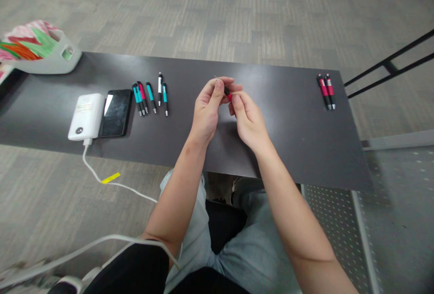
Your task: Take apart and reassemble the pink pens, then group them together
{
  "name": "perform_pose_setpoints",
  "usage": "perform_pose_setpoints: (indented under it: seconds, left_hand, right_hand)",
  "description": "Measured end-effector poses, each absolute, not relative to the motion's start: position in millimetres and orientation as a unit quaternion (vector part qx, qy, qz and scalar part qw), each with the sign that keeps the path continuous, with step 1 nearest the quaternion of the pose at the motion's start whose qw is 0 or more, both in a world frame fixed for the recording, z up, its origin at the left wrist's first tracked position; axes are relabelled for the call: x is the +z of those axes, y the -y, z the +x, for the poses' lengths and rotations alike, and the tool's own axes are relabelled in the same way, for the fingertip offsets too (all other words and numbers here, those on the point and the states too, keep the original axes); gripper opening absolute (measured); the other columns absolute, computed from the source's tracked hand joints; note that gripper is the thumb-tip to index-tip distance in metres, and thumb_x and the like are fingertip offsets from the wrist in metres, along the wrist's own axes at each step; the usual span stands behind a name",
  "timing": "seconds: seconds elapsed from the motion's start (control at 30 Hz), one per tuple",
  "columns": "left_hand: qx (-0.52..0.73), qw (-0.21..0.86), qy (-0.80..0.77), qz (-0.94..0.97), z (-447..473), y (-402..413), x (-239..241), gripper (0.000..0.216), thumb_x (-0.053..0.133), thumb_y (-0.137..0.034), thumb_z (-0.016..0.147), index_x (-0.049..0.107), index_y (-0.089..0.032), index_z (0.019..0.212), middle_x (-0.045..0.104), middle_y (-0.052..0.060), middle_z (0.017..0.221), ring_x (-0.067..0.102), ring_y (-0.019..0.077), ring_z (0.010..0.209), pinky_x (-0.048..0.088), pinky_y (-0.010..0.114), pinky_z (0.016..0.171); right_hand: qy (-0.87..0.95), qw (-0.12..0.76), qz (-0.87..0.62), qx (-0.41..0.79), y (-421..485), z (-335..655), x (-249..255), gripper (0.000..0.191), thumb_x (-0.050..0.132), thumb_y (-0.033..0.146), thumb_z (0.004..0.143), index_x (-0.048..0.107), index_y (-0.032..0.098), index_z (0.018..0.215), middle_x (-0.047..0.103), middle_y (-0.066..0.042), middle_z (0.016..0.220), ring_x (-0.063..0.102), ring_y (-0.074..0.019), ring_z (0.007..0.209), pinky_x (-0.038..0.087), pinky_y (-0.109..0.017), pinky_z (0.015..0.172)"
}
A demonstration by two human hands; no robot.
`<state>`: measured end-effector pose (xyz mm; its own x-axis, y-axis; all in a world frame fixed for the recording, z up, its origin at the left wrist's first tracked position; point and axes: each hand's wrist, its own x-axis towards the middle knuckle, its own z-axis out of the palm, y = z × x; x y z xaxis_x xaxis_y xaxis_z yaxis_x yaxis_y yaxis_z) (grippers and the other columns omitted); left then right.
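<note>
Our left hand and right hand pinch a red-and-black pen, fingers nearly closed; it looks light and stiff (perhaps slick), best held by its barrel.

the left grip and the right grip cover most of a red-and-black piece — the thin bit by the left thumb is too small to make out. lettering on the white power bank can't be read. the frame's left edge cuts off the white container, the bench and the thick white cable — blurred down there.
</note>
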<state>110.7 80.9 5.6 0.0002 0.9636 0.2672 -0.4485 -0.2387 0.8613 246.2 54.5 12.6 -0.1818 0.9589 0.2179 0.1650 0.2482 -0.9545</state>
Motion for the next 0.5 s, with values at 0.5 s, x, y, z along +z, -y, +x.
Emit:
perform_pose_setpoints:
  seconds: [0.5]
  left_hand:
    - [0.609,0.469,-0.433,0.471,94.7,-86.4,12.1,0.046,0.1,-0.069,0.094,0.085,-0.025,0.092,0.08,0.002,0.087,0.075,0.0166,0.079,0.065,0.03,0.079]
  right_hand:
    - [0.64,0.44,-0.44,0.451,-63.2,270.3,12.4,0.05,0.083,0.076,0.104,0.065,0.03,0.116,0.075,0.0,0.093,0.066,-0.0227,0.085,0.054,-0.036,0.081]
